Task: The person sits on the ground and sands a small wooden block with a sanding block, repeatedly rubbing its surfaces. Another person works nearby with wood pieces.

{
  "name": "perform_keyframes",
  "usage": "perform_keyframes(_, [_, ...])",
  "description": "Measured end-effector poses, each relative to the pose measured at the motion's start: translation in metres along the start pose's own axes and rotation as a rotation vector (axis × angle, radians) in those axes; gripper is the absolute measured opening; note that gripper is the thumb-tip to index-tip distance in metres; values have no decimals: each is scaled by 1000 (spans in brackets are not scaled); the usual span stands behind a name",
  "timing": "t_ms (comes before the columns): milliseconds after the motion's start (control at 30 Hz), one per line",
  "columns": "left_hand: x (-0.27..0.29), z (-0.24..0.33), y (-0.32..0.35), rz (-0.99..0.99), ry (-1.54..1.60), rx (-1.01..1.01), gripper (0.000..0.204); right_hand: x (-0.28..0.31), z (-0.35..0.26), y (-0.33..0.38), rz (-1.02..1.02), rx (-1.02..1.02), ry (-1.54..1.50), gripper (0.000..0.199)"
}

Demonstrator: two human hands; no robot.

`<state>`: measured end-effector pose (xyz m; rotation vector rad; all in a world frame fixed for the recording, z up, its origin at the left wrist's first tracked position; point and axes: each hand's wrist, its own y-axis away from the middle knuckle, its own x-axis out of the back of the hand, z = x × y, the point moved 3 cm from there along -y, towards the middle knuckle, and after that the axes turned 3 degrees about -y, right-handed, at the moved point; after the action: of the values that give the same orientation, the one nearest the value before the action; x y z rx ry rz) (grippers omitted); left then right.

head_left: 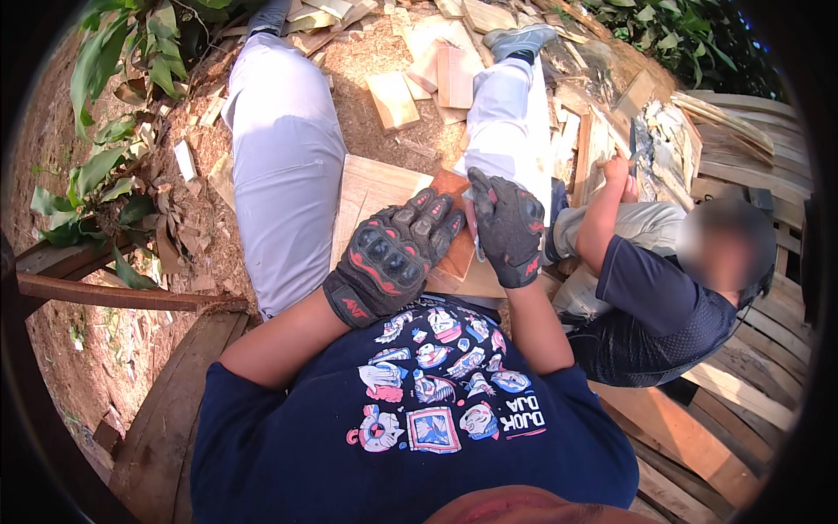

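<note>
Both my hands wear black gloves with red trim and hard knuckle guards. In front of my belly, my left hand [397,253] lies over a reddish-brown piece of wood [458,259], its fingers bent and pressing it down. That piece rests on a wider pale wooden board [371,192] between my thighs. Just to its right, my right hand [508,225] is closed, fingers pointing away from me. A pale edge and a thin bit of metal peek out at that hand's left side. What it holds is mostly hidden beneath the glove.
Wood offcuts [393,100] and shavings litter the ground between my feet. At right, a person [646,297] in a dark shirt sits close by, one arm raised, among stacked wooden slats [751,375]. Leafy plants [105,175] and a wooden bar [131,293] stand at left.
</note>
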<state>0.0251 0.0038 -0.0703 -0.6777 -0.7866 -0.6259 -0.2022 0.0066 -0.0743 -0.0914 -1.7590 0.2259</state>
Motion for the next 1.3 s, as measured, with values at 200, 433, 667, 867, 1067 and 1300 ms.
perform_keyframes(200, [-1,-1,-5,-43,-112,25,68,-18,-3,-11,6,71,68,30])
perform_keyframes(433, [4,2,-12,-70,-129,45,63,-41,13,-34,-65,-65,75,29])
perform_keyframes(667, [3,0,-5,-48,-101,49,64,-39,8,-37,-127,26,34,31])
perform_keyframes(867, [9,-4,-4,-2,91,104,80,0,-18,-19,-5,104,83,24])
perform_keyframes(1067, [9,-3,-9,-25,87,88,77,-24,19,-60,-354,-261,-19,30])
perform_keyframes(1300, [3,-7,-4,81,115,85,73,0,-20,-23,4,163,105,30])
